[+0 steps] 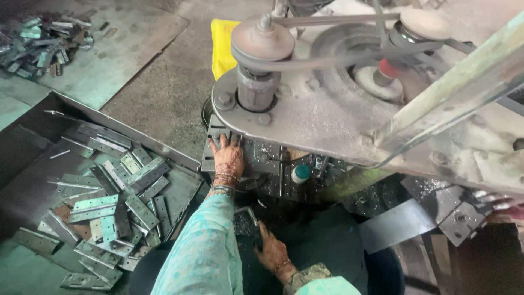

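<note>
Sleeves of pale green cloth lead to both hands. Nearest, the right hand [271, 251] rests low in the dark space under the machine, fingers spread, touching a thin metal bracket [248, 213]. Farther up, the left hand [227, 157] lies flat on the drill plate [262, 164], fingers spread, just below the pulley [262, 42] and belt. Left of the arm, a tray [33, 164] holds many flat metal hinges [109, 205].
</note>
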